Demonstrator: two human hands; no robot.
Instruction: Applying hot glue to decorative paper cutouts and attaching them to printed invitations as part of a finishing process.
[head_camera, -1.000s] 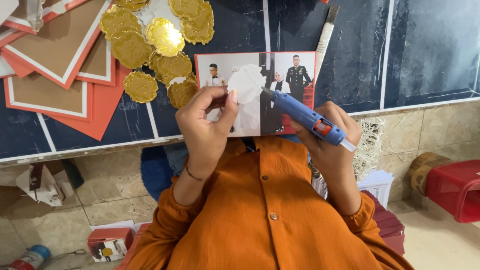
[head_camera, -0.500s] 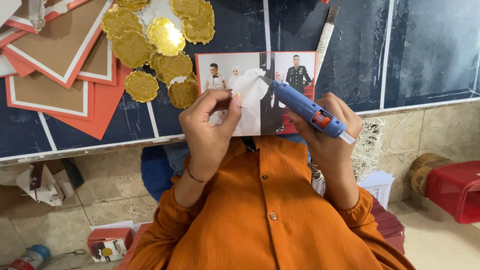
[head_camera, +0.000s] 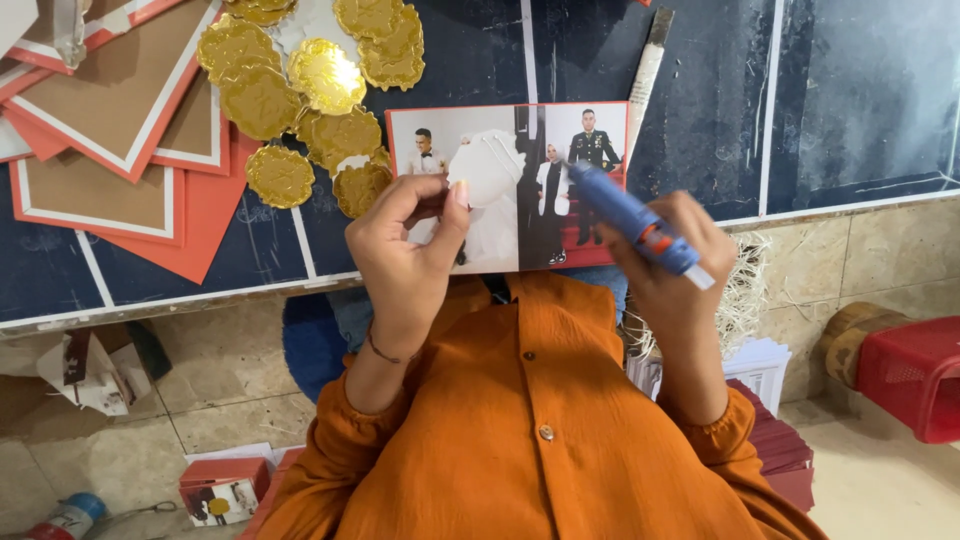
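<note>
A white scalloped paper disc (head_camera: 487, 165) is pinched in the fingertips of the left hand (head_camera: 405, 250) above a photo card (head_camera: 520, 190) on the dark table (head_camera: 850, 90), while a blue glue gun (head_camera: 630, 215) is gripped in the closed right hand (head_camera: 675, 270), nozzle toward the disc.

Soft, even daylight fills the scene with no hard shadows, only faint shading under the left hand (head_camera: 405, 250) and the right hand (head_camera: 668, 262) where they hover over the photo card (head_camera: 505, 185). The gold foil seals (head_camera: 310, 90) up at eleven o'clock catch bright glints, one nearly washed out, and the dark board (head_camera: 850, 90) at two o'clock carries a dull, streaky sheen. The blue glue gun (head_camera: 630, 215) is slightly smeared by motion, the orange shirt (head_camera: 530, 440) at six o'clock looks a little soft, and straight lines bow gently near the edges.
</note>
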